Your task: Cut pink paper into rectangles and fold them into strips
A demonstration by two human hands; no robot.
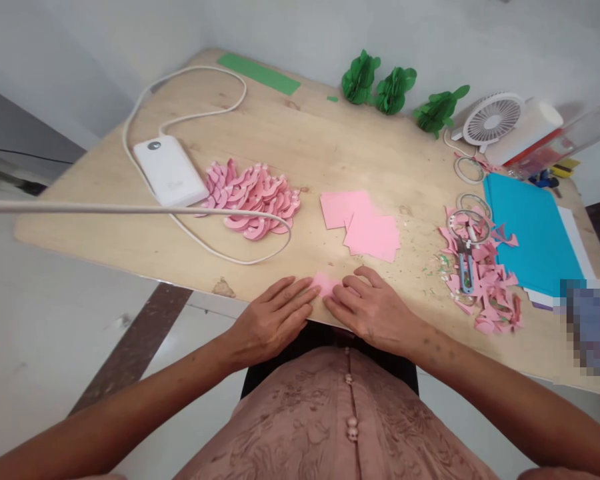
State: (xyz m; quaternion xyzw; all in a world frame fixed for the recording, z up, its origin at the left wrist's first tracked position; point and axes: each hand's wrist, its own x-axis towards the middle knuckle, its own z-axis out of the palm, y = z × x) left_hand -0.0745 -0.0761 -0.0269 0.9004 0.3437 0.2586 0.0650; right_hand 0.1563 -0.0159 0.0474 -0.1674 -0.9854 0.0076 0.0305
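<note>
Pink small paper piece (323, 281) lies at 6 o'clock edge of pale wooden tabletop (280, 140), between both hands. Bare left hand (275, 319) open, fingers nearly straight, fingertips on paper. Bare right hand (373, 310) half-curled, fingers at paper's 3 o'clock side; can't tell if pinching. From paper: flat square pink paper sheets (373, 235) at 1 o'clock, curved pink paper strips (260, 193) heaped at 11, crumpled pink paper scraps (495, 303) at 3.

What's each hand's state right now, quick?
Left hand: open, fingers extended over the small pink paper.
Right hand: fingers bent at the same paper; whether they pinch it cannot be told.
</note>
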